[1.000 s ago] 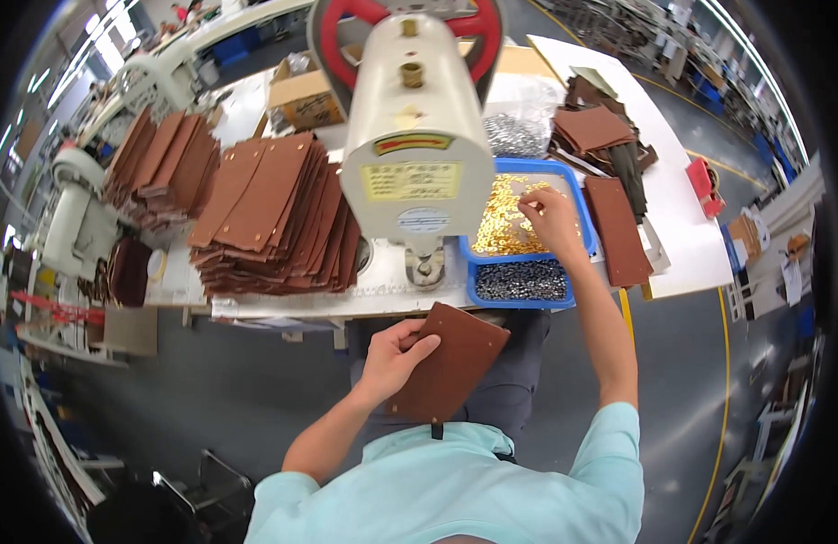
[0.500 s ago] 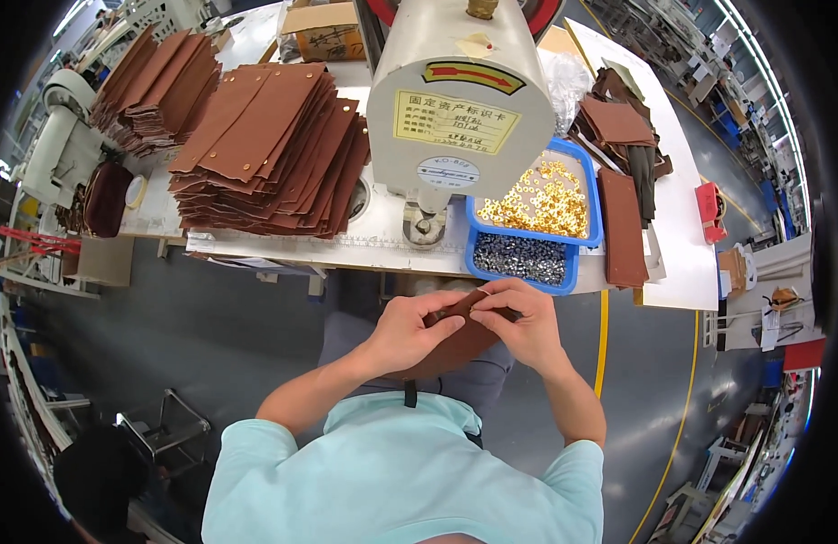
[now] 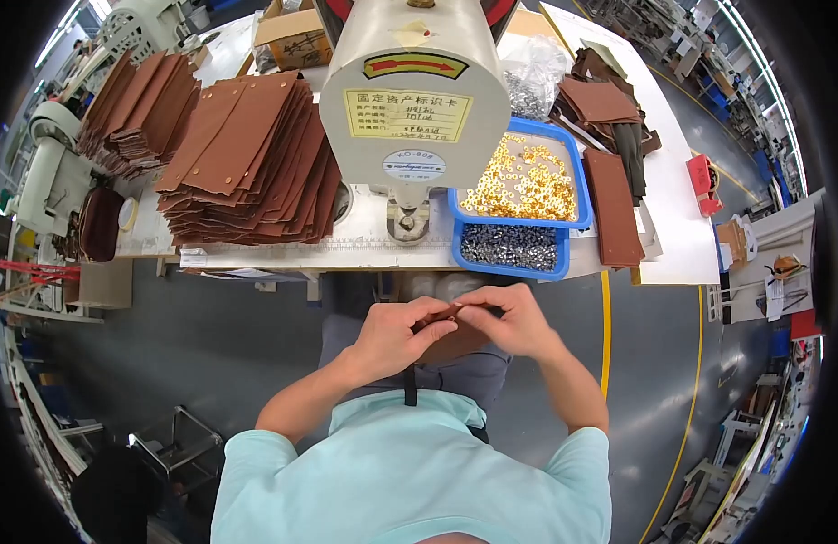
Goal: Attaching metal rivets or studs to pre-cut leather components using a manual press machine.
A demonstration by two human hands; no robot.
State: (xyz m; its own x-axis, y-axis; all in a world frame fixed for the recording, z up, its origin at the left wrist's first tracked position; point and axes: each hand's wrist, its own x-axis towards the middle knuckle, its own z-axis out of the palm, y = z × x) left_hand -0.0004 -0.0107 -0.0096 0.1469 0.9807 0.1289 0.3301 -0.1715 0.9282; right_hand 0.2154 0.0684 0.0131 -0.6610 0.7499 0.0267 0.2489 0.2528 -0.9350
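Over my lap, my left hand (image 3: 393, 335) and my right hand (image 3: 511, 322) pinch the upper edge of a brown leather piece (image 3: 457, 346). Fingers and thumbs are closed on it, and the fingertips nearly meet. A small round spot shows by my left thumb; what it is I cannot make out. Beyond my hands stands a cream press machine (image 3: 410, 109), its lower tool (image 3: 407, 222) at the table edge. Right of the press, a blue tray of gold-coloured ring-shaped fittings (image 3: 527, 179) sits partly over another blue tray of dark metal fittings (image 3: 511, 249).
Left of the press rises a tall stack of brown leather pieces (image 3: 242, 163), with more leather bundles (image 3: 142, 109) behind it. One long brown piece (image 3: 614, 208) lies right of the trays. A cardboard box (image 3: 292, 38) stands at the back. The table's front edge (image 3: 346, 258) runs just beyond my hands.
The leather piece has shifted and shows less between my hands. My right hand has turned over it, its fingers closer to my left fingertips. The view has swung slightly.
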